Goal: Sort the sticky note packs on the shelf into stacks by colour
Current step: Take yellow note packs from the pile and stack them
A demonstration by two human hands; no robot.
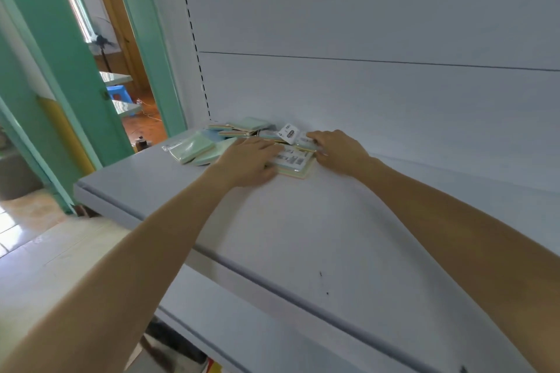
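Label-up pack (295, 161) sits on the shelf (303, 236) near the back wall, between both hands. Left hand (247, 160) lies palm-down over its left half, fingers near straight, no clear grip. Right hand (339, 151) has fingers curled, pinching its right edge. Green packs (191, 147) lie just left of the left hand, and more packs (251, 127) are piled behind.

pale green packs (194, 147) on grey-white shelf (303, 221)

Through the green door frame (147, 39) — a standing fan (101, 39), with a blue stool (116, 92) below it. At the frame's foot — a dark bottle (140, 142) on the floor.
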